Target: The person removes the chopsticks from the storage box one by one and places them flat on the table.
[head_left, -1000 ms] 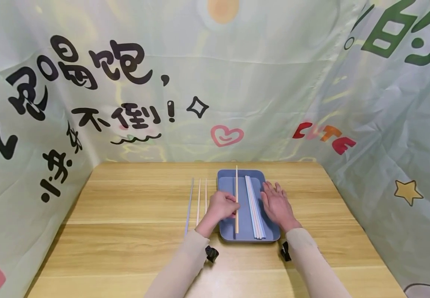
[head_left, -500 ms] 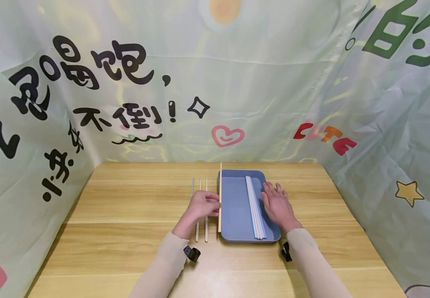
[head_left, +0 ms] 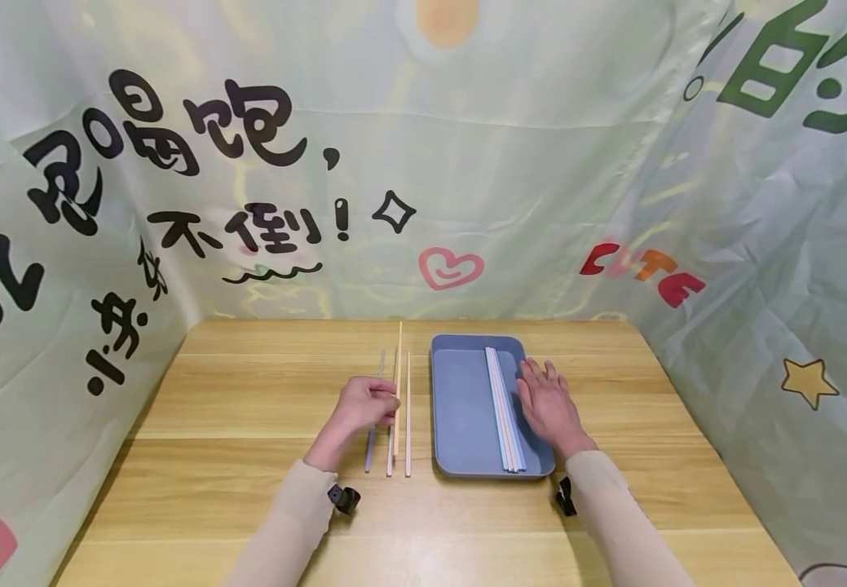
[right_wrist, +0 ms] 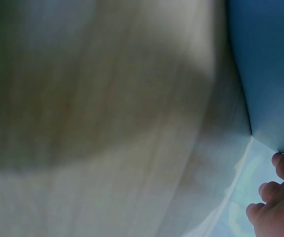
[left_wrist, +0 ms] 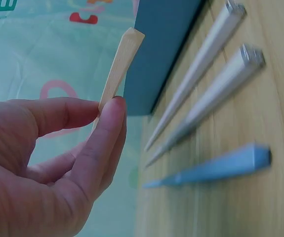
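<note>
My left hand [head_left: 360, 405] pinches a pale wooden chopstick [left_wrist: 119, 66] between thumb and fingers, above the table and left of the tray. Below it lie a blue chopstick [left_wrist: 221, 165] and two pale pinkish chopsticks [head_left: 408, 416], side by side on the wood. My right hand [head_left: 549, 408], fingers straight, rests at the right rim of the blue-grey tray [head_left: 460, 465]. Inside that tray, toward its right side, lies a bundle of several light blue, white and pink chopsticks [head_left: 504, 412]. In the right wrist view only some fingertips [right_wrist: 270, 192] show, beside the tray's outer wall.
The wooden table [head_left: 247, 489] reaches back to a printed cloth [head_left: 540, 163] hung behind it and along both sides. A black wrist camera [head_left: 345, 499] sits at the left sleeve, and another [head_left: 565, 497] at the right.
My left hand has carried the wooden chopstick leftward, from over the tray past its left rim to above the chopsticks on the table. The right hand stays at the tray.
</note>
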Available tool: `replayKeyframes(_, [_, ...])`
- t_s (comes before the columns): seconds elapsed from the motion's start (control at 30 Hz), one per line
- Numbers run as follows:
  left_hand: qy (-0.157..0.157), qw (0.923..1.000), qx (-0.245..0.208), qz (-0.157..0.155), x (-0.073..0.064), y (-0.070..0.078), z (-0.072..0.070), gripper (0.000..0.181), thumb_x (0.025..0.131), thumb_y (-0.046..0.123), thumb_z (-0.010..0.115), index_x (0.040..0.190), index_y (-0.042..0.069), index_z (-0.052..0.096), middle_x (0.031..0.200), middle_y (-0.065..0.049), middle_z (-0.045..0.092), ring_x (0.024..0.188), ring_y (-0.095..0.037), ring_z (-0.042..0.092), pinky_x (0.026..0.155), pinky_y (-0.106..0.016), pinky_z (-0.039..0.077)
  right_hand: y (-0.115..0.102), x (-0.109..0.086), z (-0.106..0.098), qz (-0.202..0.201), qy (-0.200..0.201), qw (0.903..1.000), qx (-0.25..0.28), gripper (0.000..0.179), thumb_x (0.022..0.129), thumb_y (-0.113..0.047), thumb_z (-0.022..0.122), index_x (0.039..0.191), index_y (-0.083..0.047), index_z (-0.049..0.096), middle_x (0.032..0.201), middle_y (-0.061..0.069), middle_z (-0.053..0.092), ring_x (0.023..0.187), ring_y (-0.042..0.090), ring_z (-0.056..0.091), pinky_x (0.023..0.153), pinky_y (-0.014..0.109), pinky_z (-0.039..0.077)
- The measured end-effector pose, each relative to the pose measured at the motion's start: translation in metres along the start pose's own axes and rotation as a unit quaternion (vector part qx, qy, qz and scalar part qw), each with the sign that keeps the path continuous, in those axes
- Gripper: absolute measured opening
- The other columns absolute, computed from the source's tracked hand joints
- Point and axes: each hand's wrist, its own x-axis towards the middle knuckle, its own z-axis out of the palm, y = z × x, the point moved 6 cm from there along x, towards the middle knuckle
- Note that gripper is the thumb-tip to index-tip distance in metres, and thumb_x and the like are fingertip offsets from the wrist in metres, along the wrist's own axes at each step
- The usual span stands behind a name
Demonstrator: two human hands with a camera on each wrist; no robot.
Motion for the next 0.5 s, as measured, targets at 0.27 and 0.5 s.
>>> replayKeyframes(0.27, [0.017,0.9987,0.045,-0.015,-0.004,-0.009,-0.023,0.028,0.087,-0.009,0.071,0.115,-0.013,0.072,0.092,-0.02,0.075,0.065,-0.021,0.072,0.068,-0.035,0.066,0.002,0.0,0.001,-0.001,0.005,1.0,0.004,0.052,0.115,-0.024,0.036,0.155,0.007,0.043,0.163,0.027,0.042,0.153,0.056,0.029,0.124,0.071,0.025])
replayKeyframes(0.5, [0.029,0.9969,0.068,-0.025,-0.005,-0.019,-0.038,0.025,0.088,-0.008,0.073,0.113,-0.012,0.074,0.093,-0.02,0.077,0.066,-0.019,0.073,0.067,-0.034,0.066,0.001,0.0,0.001,-0.004,0.006,1.0,0.004,0.051,0.115,-0.024,0.036,0.155,0.007,0.043,0.162,0.028,0.042,0.153,0.057,0.028,0.124,0.071,0.025])
